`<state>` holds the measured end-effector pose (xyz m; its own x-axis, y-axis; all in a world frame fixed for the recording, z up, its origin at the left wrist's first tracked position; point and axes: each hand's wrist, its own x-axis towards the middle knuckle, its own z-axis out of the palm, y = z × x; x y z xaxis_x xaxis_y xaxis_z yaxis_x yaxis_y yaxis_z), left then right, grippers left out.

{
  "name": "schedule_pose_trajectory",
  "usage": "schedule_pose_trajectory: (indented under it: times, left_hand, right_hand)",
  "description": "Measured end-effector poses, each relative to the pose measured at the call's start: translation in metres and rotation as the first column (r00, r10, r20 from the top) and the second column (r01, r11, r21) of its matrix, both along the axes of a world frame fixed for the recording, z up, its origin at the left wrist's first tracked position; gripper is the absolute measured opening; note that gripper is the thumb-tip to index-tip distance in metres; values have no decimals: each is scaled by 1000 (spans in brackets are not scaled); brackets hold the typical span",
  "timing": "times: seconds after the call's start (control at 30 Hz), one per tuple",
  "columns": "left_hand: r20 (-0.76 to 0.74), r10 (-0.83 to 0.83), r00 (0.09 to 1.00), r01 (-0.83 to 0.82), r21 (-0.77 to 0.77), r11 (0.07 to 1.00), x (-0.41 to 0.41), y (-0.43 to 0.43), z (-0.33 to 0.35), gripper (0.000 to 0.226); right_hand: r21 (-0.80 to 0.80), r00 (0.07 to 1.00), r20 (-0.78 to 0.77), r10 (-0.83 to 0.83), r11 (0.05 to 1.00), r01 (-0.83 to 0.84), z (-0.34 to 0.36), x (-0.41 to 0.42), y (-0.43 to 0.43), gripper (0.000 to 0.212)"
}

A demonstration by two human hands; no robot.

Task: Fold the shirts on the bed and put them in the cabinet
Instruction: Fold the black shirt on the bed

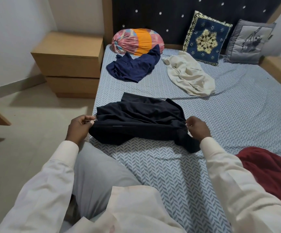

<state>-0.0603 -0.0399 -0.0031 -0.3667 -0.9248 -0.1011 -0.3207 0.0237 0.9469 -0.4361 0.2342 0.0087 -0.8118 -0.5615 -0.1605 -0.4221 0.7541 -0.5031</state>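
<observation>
While both hands hold the black shirt [136,121], it lies partly folded on the near left part of the bed [229,132], close to the edge of the mattress. The left hand [80,125] has its fingers curled and pinches the left end of this shirt between thumb and fingers, just beyond the side of the bed. The right hand [197,127] is curled too and grips the right end of the same shirt, where the cloth is bunched and one part of it hangs toward the person. Between the two hands the near edge looks a little lifted, and the far part of the shirt rests flat on the patterned sheet. Both arms are in long cream sleeves [229,174].

Farther up the bed a navy shirt [133,68] lies crumpled, and its top edge touches a round bolster [136,41] with pink and orange stripes. To the right of it, a little apart, a cream shirt [188,76] lies crumpled as well, with its upper end near a blue embroidered cushion [207,39]. This cushion and a grey cushion [249,42] beside it lean against the dark headboard [170,14]. At the near right a dark red garment [271,169] lies on the sheet just beside the right sleeve. On the floor [27,132], left of the bed, stands a wooden bedside unit [69,63] with two drawers.
</observation>
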Motion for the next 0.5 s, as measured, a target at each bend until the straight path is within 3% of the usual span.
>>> schedule_pose_trajectory:
  times: [0.07, 0.13, 0.2, 0.3, 0.43, 0.5]
  left_hand:
    - [-23, 46, 999, -46, -1, 999, -5, 3, -2, 18]
    - [-55, 78, 995, -77, 11, 997, -6, 3, -2, 20]
    - [-65, 87, 994, -85, 21, 996, -5, 3, -3, 21]
    - [-52, 65, 997, -64, 16, 998, -5, 3, -9, 21]
    - [-49, 63, 997, -63, 12, 998, -4, 2, -13, 22]
    - [-56, 66, 996, -65, 17, 998, -3, 1, -14, 21]
  right_hand:
    - [-123, 987, -146, -71, 991, 53, -1, 8, -3, 19]
    - [-257, 998, -63, 15, 966, -30, 0, 18, -6, 17]
    - [-282, 985, 65, 157, 950, -133, -1, 29, -8, 12]
    - [-181, 954, 118, 277, 950, -254, -16, 37, -10, 10]
    - [-90, 923, -171, 346, 927, -364, -39, 33, -20, 10]
    - [1, 886, -209, 414, 906, -423, -42, 34, -27, 15]
